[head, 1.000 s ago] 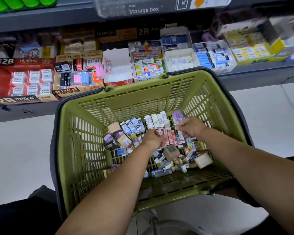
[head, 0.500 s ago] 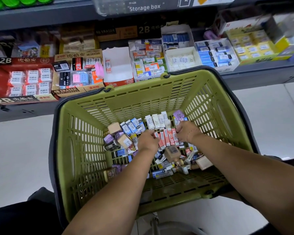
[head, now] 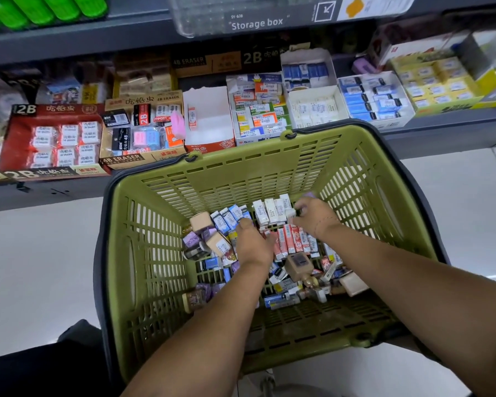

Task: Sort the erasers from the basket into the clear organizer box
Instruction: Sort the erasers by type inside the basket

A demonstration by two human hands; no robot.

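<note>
— What's different in the basket (head: 155,253) now?

— The right hand (head: 315,217) has gone farther in. A second ago it lay over the red erasers (head: 294,239); now those show on its near side, and it sits at the right end of the white row (head: 269,210).

— Is it holding anything?

— Its fingers are curled, and the tips pinch a small white eraser (head: 290,213).

— And the left hand (head: 252,245)?

— It has slid far and left, so its fingertips touch the near ends of the blue-and-white erasers (head: 226,219). The fingers bend downward, but I cannot tell whether they grip anything.

— Where are the rest?

— The erasers (head: 281,285) lie heaped on the basket floor, toward its far and right part. The clear box (head: 201,15) sits on the far top shelf (head: 98,38), well apart from both hands.
</note>
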